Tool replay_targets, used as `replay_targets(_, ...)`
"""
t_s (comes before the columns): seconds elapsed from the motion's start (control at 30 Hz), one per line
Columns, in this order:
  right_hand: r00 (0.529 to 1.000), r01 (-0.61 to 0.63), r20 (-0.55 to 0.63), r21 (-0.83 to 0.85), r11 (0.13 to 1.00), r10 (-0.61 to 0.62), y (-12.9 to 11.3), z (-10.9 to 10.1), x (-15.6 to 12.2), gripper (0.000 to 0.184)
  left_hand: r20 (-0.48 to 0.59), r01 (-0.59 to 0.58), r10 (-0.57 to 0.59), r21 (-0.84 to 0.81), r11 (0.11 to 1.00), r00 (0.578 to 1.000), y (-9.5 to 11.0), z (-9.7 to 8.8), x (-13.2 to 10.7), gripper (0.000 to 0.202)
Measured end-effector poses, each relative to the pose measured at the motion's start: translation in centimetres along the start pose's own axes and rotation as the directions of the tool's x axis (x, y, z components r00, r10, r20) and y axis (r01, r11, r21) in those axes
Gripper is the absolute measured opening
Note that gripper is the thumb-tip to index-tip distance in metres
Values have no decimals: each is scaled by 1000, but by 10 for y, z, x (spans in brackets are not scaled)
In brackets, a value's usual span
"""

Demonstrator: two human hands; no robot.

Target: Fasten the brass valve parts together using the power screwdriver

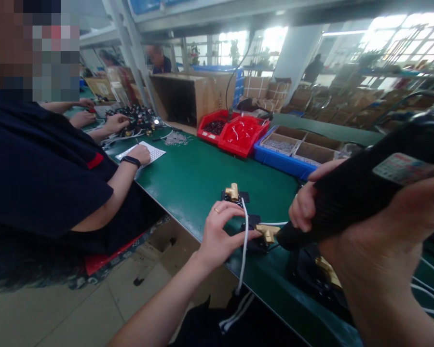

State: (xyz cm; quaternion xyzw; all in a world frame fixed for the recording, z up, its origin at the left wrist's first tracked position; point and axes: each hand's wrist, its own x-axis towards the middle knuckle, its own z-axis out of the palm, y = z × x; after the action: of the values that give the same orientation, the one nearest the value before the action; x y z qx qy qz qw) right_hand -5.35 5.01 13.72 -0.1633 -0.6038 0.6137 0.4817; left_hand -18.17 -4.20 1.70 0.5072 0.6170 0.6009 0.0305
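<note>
My right hand [369,241] is wrapped round a thick black power screwdriver [361,188]. Its nose points left and meets a brass tee fitting [267,233] on a black part [253,222] lying on the bench. My left hand [219,233] steadies that part, the thumb against it beside the fitting and the fingers curled over its far side. A white cable [245,241] hangs across this hand and over the bench edge. Just beyond the fingers sits a second brass tee fitting [233,192] on a black part. The screwdriver's tip is hidden.
Red bins [242,137] of small parts and a blue tray [285,161] with cardboard compartments stand along the back of the green bench [188,178]. More black and brass parts [327,270] lie under my right forearm. At left a co-worker's hand [141,154] rests on a white sheet [155,153].
</note>
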Motion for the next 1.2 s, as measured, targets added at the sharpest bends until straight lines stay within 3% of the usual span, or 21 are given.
replay_targets(0.07,1000,14,-24,12,1000,-14,1,-1,2,73,-44,-36,38,43,998,998,6,-9,7,38)
replay_targets(0.13,999,33,-42,25,999,-31,3,-4,3,73,63,-38,40,-21,999,997,13,-17,21,31)
replay_targets(0.23,998,66,12,36,997,-66,6,-8,4,73,212,187,-152,-158,969,965,22,-21,48,24)
replay_targets(0.3,995,79,53,53,996,-81,9,-10,4,73,220,359,-310,-237,903,925,26,-19,69,29)
replay_targets(0.4,995,87,49,48,995,-90,12,-14,4,71,202,457,-411,-321,830,889,27,-13,99,29)
replay_targets(0.5,995,75,61,36,997,-77,16,-20,3,70,227,464,-406,-360,809,885,22,0,122,21)
replay_targets(0.6,988,28,148,49,998,-35,20,-28,2,70,323,460,-356,-349,817,877,15,19,134,9)
replay_targets(0.67,985,1,173,36,999,-7,22,-31,1,72,394,458,-324,-317,830,860,9,33,137,12)
replay_targets(0.77,994,-1,107,19,1000,-2,20,-28,-2,79,501,415,-253,-243,877,827,1,41,138,34)
replay_targets(0.83,997,0,78,22,1000,-2,18,-24,-4,81,537,327,-184,-183,927,823,-4,33,136,46)
replay_targets(0.97,997,-2,81,53,999,-2,15,-22,-5,78,538,33,22,-91,995,843,-18,-2,124,20)
replay_targets(1.07,991,20,127,74,997,-30,17,-25,-3,75,546,-66,88,-59,996,833,-32,-15,108,18)
replay_targets(1.2,986,51,153,82,995,-64,20,-31,-1,68,419,-84,60,39,996,906,-46,4,86,29)
